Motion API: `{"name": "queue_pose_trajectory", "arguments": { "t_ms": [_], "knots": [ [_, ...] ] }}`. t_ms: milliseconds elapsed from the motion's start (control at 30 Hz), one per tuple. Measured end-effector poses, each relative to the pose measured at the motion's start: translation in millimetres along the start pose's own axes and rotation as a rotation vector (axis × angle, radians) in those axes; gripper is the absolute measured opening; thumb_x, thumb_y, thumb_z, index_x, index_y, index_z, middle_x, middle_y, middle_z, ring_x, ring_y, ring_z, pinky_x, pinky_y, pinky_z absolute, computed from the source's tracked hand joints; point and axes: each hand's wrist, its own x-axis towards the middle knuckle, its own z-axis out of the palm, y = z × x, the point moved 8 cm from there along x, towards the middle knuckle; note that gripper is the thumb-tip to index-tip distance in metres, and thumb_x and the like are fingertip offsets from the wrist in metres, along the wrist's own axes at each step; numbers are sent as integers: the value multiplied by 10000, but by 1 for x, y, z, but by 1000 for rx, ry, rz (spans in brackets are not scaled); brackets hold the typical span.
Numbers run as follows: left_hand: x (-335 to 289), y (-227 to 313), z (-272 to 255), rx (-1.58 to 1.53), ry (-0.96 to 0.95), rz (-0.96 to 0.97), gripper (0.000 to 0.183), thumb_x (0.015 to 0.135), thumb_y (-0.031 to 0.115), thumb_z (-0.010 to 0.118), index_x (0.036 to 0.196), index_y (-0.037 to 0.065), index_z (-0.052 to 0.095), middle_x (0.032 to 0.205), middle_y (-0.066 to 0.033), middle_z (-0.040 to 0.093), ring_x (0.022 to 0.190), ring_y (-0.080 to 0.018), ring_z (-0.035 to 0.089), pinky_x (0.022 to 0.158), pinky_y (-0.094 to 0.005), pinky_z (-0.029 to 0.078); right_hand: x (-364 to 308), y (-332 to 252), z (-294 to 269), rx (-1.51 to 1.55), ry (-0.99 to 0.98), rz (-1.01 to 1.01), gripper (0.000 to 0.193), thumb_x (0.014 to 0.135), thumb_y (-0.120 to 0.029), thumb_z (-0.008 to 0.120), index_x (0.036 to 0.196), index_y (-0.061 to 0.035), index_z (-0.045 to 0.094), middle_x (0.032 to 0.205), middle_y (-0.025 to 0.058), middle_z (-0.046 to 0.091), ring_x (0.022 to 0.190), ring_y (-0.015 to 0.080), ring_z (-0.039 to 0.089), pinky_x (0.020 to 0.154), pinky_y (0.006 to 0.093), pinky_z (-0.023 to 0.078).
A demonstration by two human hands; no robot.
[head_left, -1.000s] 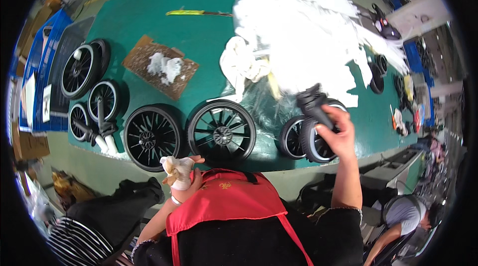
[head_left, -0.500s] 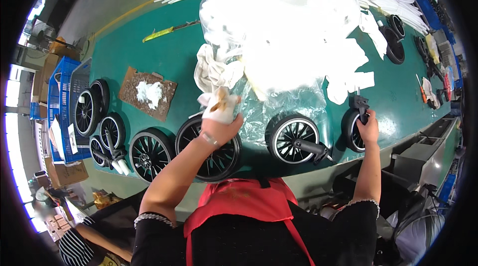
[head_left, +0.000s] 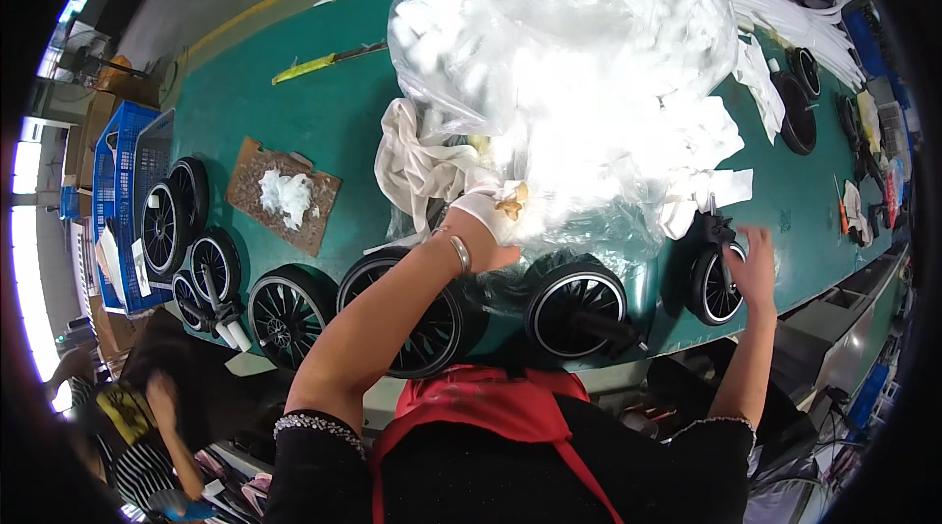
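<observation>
My left hand (head_left: 483, 232) reaches over the table's middle, a brown-stained white cloth (head_left: 509, 202) in its grip; part of its fingers is hidden by the cloth. It is beside a pile of cream-white rags (head_left: 417, 156) and the large clear plastic bag (head_left: 559, 43) of white material. Over at the right, my right hand (head_left: 754, 271) is open, fingers stretched out, close beside a small black wheel (head_left: 719, 284) with a black fork bracket (head_left: 717, 228) on top. Whether the thumb touches the wheel I cannot tell. Between my hands stands a spoked wheel (head_left: 577, 310) with a dark arm.
Several wheels, including a large black wheel (head_left: 432, 323), line the near table edge. Farther left lie a brown board (head_left: 250, 192) with white paste and a yellow-handled blade (head_left: 306, 70). A blue crate (head_left: 120, 200) stands leftmost. Another person's arm (head_left: 175, 436) shows lower left.
My left hand has moved right with the stained cloth, toward the plastic bag. My right hand has let go of the small wheel's fork and shifted slightly right. The other person has moved.
</observation>
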Motion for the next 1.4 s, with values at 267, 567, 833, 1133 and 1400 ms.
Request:
{"name": "queue_pose_trajectory", "arguments": {
  "t_ms": [267,567,833,1133,1400],
  "knots": [
    [2,50,-21,-129,159,258,450,731,383,707,1082,109,643,1041,-101,653,961,-305,626,848,-383,499,70,-337,40,455,-169,-926,344,865,-290,658,1146,-96,611,1076,81,650,1046,283,601,1057,457,372],
    [-1,-30,-71,-58,651,-19,401,769,162,677,1159,93,620,1018,-98,626,961,-297,601,804,-391,493,207,-142,30,-129,-83,-21,415,917,-366,564,1259,-131,568,1304,138,561,1261,337,480,1033,479,376],
    [44,58,-96,-90,687,462,435,764,124,642,1199,119,630,1084,-103,660,1013,-302,624,864,-377,497,120,-289,79,283,-339,-855,179,766,-165,678,939,-119,677,945,84,662,935,299,606,810,395,482],
    [70,-29,-84,359,700,-76,441,873,416,529,1192,130,631,1194,-124,629,1114,-325,566,1016,-472,373,171,-288,77,240,79,-813,347,820,-84,604,1160,-149,620,974,70,666,975,293,624,856,385,502],
    [93,-13,-72,54,551,-237,469,820,372,643,1190,84,632,995,-87,682,896,-270,653,786,-401,513,190,-303,135,-80,-496,-654,484,696,-10,640,1136,-208,598,964,63,666,1004,286,593,835,423,496]
  ]
}}
